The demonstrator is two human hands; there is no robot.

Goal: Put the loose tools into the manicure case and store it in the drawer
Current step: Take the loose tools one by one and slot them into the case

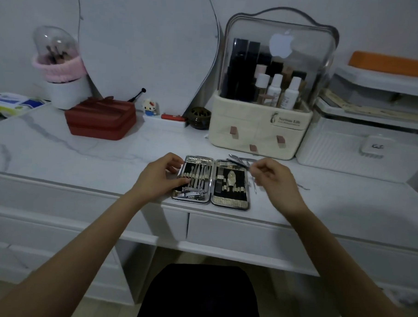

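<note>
A white apple logo [281, 43] shows on the clear domed lid of the cream cosmetic organizer [259, 134] at the back of the counter [83, 153], and the organizer's front carries a small dark mark reading "Serious Life"; the print on the bottles inside is too small to read. The white ribbed box [361, 148] to its right bears a tag with writing that cannot be made out. The counter is white with grey marble veining, set against a pale wall with a curved mirror [141, 40], and white drawers [247, 234] run below its front edge. The manicure case [211, 182] lies open flat near that edge, its left half lined with slim steel tools and clippers, its right half mostly bare black lining. The left hand [159, 177] rests on the case's left side, fingers curled over its edge and thumb on the tools. The right hand [271, 178] pinches a thin dark tool [239, 163] above the case's top right corner, blurred. More loose tools [241, 158] lie just behind the case, and one [303, 187] is partly hidden beyond the right wrist. A red case [100, 121] sits further left.
</note>
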